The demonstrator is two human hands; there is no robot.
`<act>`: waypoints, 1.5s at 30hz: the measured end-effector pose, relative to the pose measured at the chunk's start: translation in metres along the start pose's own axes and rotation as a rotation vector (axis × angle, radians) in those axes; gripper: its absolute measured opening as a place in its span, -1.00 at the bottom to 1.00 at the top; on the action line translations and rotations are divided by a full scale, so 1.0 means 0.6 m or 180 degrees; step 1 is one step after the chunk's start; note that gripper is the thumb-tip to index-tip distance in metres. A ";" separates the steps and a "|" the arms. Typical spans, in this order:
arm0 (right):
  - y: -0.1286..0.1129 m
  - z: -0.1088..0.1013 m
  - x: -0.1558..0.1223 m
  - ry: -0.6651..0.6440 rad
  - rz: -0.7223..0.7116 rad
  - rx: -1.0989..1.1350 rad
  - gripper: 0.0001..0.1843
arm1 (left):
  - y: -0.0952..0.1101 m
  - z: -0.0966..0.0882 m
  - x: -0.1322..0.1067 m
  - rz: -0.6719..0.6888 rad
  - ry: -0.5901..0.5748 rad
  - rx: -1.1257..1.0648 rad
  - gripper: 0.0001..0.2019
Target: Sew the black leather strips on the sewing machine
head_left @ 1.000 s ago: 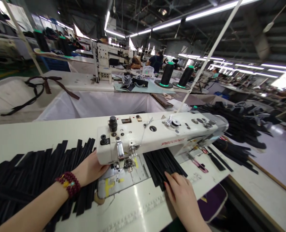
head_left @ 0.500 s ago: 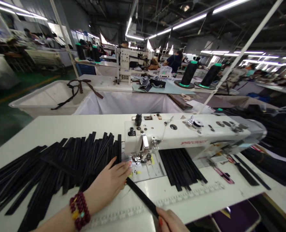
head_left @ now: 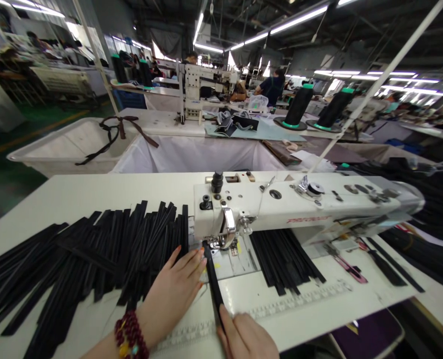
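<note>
Two bare hands over the white table [head_left: 94, 189] in the head view, with one black strip [head_left: 214, 284] between them, right? Where's it sitting exactly?

Yep, just below the middle of the frame. Far end is right by the presser foot [head_left: 220, 243] of the white sewing machine [head_left: 270, 202], though I can't tell if it's under it. From there it slants down to bottom centre.

And the fingers?

Right hand [head_left: 247, 335], bottom centre: fingers closed on the strip's near end. Left hand [head_left: 174, 294], a bit left of that: fingertips against the strip near its far end, one finger splayed away. Pinching or just pressing? Can't tell, tbh.

What about the other strips?

Big messy pile [head_left: 105, 254] on the left of the frame, smaller bunch [head_left: 285, 262] right of centre, partly under the machine's arm. Pink-handled tool [head_left: 350, 269] is further right. Dark red bead bracelet [head_left: 130, 336] too, lower left, on the left wrist.
</note>
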State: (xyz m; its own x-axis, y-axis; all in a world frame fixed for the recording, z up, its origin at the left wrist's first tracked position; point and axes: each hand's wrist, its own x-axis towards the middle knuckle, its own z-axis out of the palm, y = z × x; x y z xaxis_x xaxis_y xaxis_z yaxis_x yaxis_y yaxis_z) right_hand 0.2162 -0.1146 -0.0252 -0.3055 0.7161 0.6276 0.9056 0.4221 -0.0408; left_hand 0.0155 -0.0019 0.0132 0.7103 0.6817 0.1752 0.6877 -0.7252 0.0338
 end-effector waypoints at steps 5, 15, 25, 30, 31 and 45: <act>-0.004 0.016 0.038 0.0084 0.0076 0.0295 -0.76 | -0.002 0.014 0.015 -0.0208 -0.0019 0.0080 -0.64; -0.005 0.012 0.061 0.0197 0.0234 0.0474 -0.63 | -0.004 0.018 0.023 -0.0272 -0.0038 0.0161 -0.65; -0.008 0.022 0.057 0.0473 0.0314 0.0697 -0.64 | -0.005 0.014 0.027 -0.0248 -0.0091 0.0271 -0.64; -0.001 0.018 0.025 0.0412 -0.0004 0.0572 -0.69 | 0.010 0.023 0.004 -0.0071 0.0012 0.0382 -0.62; 0.000 0.017 0.019 0.0394 -0.0052 0.0550 -0.69 | 0.012 0.025 0.001 -0.0043 0.0015 0.0393 -0.62; 0.020 0.015 0.061 0.0034 -0.0172 0.0631 -0.72 | -0.006 0.018 0.029 -0.0149 -0.0159 0.0349 -0.66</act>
State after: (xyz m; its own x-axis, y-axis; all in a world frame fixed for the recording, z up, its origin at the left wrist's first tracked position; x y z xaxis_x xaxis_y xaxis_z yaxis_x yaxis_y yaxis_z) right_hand 0.2134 -0.0783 -0.0097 -0.3481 0.6840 0.6411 0.8120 0.5617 -0.1583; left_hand 0.0270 0.0135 0.0056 0.6818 0.7206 0.1264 0.7306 -0.6794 -0.0674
